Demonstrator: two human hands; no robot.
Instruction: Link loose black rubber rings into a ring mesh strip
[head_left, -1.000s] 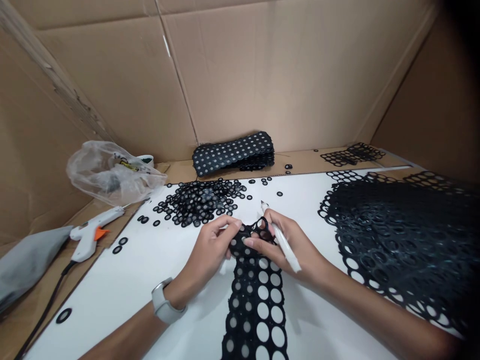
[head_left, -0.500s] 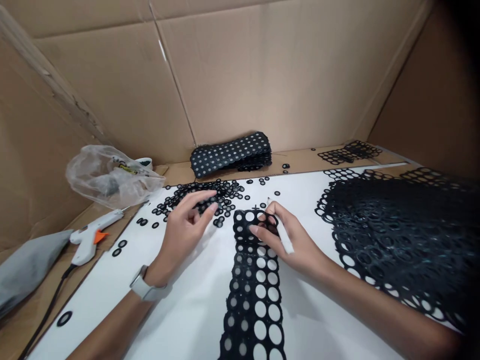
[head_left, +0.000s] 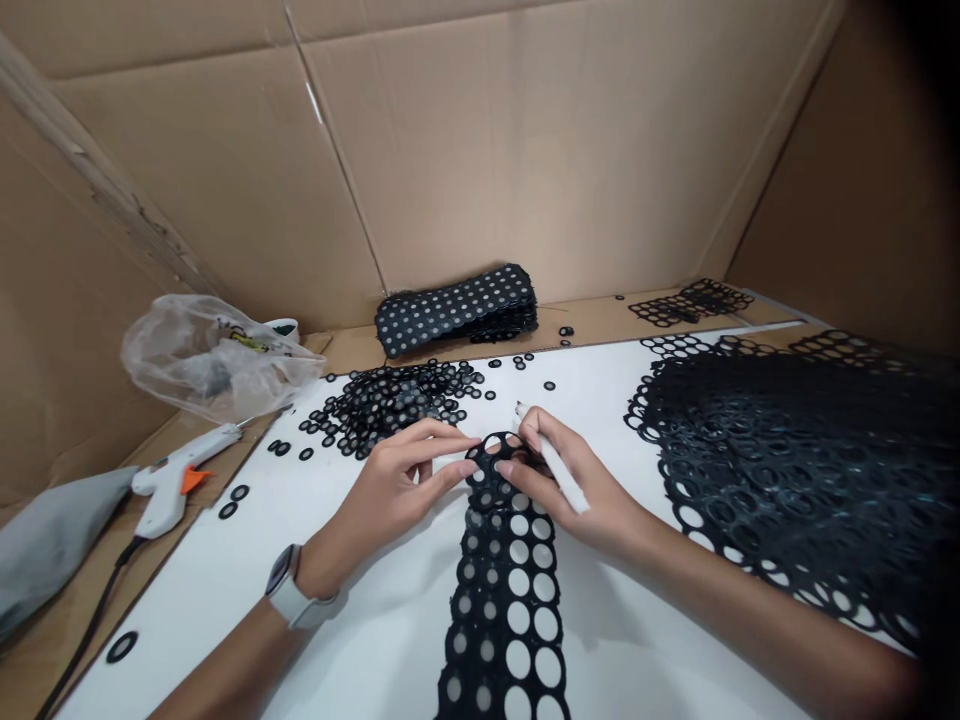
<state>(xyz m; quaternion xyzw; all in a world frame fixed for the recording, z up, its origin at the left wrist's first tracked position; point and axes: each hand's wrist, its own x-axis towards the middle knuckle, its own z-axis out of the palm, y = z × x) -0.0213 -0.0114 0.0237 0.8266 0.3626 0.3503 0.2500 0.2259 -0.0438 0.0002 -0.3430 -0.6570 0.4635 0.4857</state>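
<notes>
A long black strip full of round holes [head_left: 506, 600] lies on the white sheet [head_left: 352, 600] and runs toward me. My left hand [head_left: 390, 490] pinches a small black ring against the strip's far end. My right hand [head_left: 570, 485] rests its fingertips on that same end and grips a white pen-like stick [head_left: 555, 470] across the palm. A heap of small black mesh rings [head_left: 390, 400] lies just beyond my left hand.
A large pile of black holed strips [head_left: 795, 460] fills the right side. A stack of dotted black strips [head_left: 457, 305] sits by the cardboard wall. A glue gun [head_left: 176, 480], a clear plastic bag [head_left: 214, 355] and grey cloth [head_left: 52, 535] lie at left.
My left hand reached out to the ring heap and has come back to the strip's far end. My right hand stayed on the strip with the white stick.
</notes>
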